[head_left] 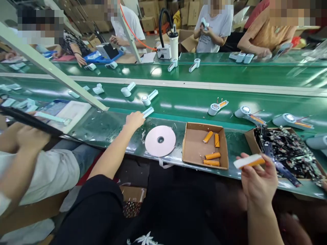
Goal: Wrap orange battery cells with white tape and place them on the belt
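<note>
The left arm reaches forward over the bench, its hand [135, 120] turned palm down — fingers curled closed (a black sleeve covers the upper arm). The right hand [258, 177] is raised on an upright forearm, palm up — thumb and fingers bent in a pinch.

**Black cloth top [178, 207] with a pale motif took the floor!**

And there it was, plain black across the chest, with a white, pointed-petalled, flower-like print [146, 239] low in view! Over on the left, a loose black fabric sleeve [94, 197] came in short, its wide opening edged by a hem, the forearm bare beyond it. Bare, too, were the left hand [135, 121] and the right hand [259, 177], fingers and all!
</note>
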Demonstrator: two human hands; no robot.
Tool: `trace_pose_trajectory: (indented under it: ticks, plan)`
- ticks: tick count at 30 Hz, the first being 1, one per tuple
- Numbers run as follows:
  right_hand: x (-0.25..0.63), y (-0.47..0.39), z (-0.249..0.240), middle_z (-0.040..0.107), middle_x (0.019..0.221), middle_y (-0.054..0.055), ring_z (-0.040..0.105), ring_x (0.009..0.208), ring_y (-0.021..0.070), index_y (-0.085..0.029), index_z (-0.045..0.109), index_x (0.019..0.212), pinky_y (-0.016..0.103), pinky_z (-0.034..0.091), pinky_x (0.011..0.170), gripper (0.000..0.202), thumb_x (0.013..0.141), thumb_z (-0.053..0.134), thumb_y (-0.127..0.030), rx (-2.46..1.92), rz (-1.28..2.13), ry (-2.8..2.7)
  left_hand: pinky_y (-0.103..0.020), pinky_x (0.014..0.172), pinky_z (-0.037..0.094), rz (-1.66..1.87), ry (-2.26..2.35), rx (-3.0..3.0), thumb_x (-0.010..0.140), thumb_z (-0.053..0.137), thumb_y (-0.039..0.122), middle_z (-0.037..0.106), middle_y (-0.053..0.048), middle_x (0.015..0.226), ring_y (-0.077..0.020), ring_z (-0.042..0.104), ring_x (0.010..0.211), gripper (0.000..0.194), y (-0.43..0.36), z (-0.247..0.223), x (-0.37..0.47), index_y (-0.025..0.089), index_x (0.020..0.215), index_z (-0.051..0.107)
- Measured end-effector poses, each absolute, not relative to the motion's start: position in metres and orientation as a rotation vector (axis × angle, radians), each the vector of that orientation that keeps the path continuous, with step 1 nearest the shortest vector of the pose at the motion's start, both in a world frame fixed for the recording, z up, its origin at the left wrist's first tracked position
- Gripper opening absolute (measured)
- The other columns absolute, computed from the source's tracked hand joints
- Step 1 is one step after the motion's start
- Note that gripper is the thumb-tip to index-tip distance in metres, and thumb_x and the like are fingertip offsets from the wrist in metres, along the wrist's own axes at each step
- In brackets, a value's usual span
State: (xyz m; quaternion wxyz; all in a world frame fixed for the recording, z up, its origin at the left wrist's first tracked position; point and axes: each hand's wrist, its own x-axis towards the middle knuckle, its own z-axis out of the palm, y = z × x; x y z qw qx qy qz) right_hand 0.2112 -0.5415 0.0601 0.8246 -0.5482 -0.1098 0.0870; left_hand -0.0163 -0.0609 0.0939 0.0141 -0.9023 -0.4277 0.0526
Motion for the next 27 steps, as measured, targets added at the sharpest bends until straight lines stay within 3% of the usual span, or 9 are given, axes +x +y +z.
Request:
trace_pose_trajectory:
  ticks: [3,7,9,14,17,21,27]
  plan:
    - [0.228,-0.550,0.063,0.081,0.092,0.006,0.081,0.087,0.0302,-0.028,0.073,0.110,0.042,0.072,0.071,0.054,0.064,0.097,-0.017,-1.221,0.092,-0.245,-0.049,0.100,0.050,0.202,-1.038,-2.946,0.089,0.061,0.018,0.070,-0.023,0.118,-0.0363,0.060,0.116,0.025,-0.051,0.090,0.032,0.009,0.104,0.079]
    - [0.262,-0.494,0.092,0.081,0.098,0.004,0.080,0.096,0.0293,-0.027,0.073,0.113,0.043,0.071,0.081,0.055,0.065,0.098,-0.016,-1.164,-0.034,-0.472,-0.036,0.116,0.043,0.167,-0.533,-3.119,0.093,0.057,0.017,0.067,-0.010,0.139,-0.0270,0.052,0.136,0.026,-0.057,0.079,0.135,0.020,0.106,0.080]
    - [0.280,-0.449,0.104,0.081,0.098,0.004,0.080,0.099,0.0294,-0.025,0.074,0.112,0.041,0.070,0.081,0.049,0.069,0.096,-0.021,-1.171,0.011,-0.619,-0.031,0.119,0.040,0.186,-0.346,-3.160,0.092,0.059,0.014,0.068,-0.005,0.139,-0.0227,0.051,0.138,0.027,-0.064,0.075,0.179,0.023,0.105,0.080]
    - [0.322,-0.353,0.101,0.081,0.105,0.004,0.079,0.095,0.0261,-0.024,0.071,0.119,0.042,0.068,0.084,0.047,0.079,0.089,-0.041,-1.296,0.314,-0.894,-0.036,0.110,0.048,0.304,-0.268,-3.141,0.078,0.071,0.008,0.075,-0.012,0.116,-0.0277,0.060,0.126,0.023,-0.076,0.070,0.222,0.019,0.096,0.080]
    - [0.342,-0.310,0.085,0.081,0.105,0.004,0.078,0.094,0.0240,-0.024,0.068,0.126,0.041,0.064,0.089,0.050,0.084,0.079,-0.048,-1.486,0.397,-1.042,-0.042,0.104,0.053,0.388,-0.342,-3.135,0.086,0.075,0.020,0.075,-0.012,0.111,-0.0273,0.065,0.118,0.013,-0.079,0.071,0.229,0.016,0.099,0.078]
    - [0.356,-0.270,0.071,0.081,0.093,0.001,0.076,0.084,0.0224,-0.023,0.071,0.121,0.036,0.060,0.086,0.041,0.084,0.077,-0.041,-1.659,0.427,-1.165,-0.046,0.101,0.056,0.475,-0.400,-3.171,0.097,0.073,0.040,0.075,-0.008,0.113,-0.0229,0.070,0.109,0.026,-0.080,0.079,0.238,0.016,0.107,0.075]
    - [0.360,-0.251,0.059,0.079,0.082,-0.002,0.073,0.075,0.0213,-0.023,0.070,0.116,0.033,0.057,0.079,0.033,0.085,0.075,-0.033,-1.834,0.402,-1.247,-0.043,0.104,0.055,0.444,-0.336,-3.220,0.091,0.078,0.034,0.077,-0.008,0.117,-0.0247,0.070,0.115,0.025,-0.080,0.082,0.236,0.018,0.111,0.078]
